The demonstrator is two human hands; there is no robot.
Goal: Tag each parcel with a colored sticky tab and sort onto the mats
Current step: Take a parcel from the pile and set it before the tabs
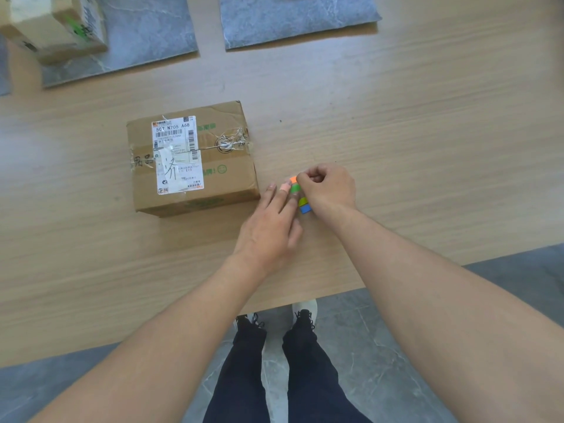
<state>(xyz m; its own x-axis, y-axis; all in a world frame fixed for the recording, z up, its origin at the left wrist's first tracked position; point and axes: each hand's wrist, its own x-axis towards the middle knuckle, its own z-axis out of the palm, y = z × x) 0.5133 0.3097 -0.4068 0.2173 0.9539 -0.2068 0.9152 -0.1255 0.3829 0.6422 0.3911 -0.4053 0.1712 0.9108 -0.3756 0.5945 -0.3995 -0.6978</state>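
Downward view of a pale wooden table (396,117). Near its middle, a brown cardboard parcel (192,160) with a white shipping label on top, flat on the bare wood, well short of the mats. Just right of the parcel, a small strip of sticky tabs (303,206) in orange, green, yellow and blue. Left hand (270,227) laid over the strip, fingers straight, pressing it down. Right hand (328,187) curled tight, thumb and fingertips pinching the orange tab (293,179) at the strip's far end. Along the far edge, two grey mats — the left mat (146,41) bearing a second parcel (55,25), the right mat (299,19) cut off by the frame
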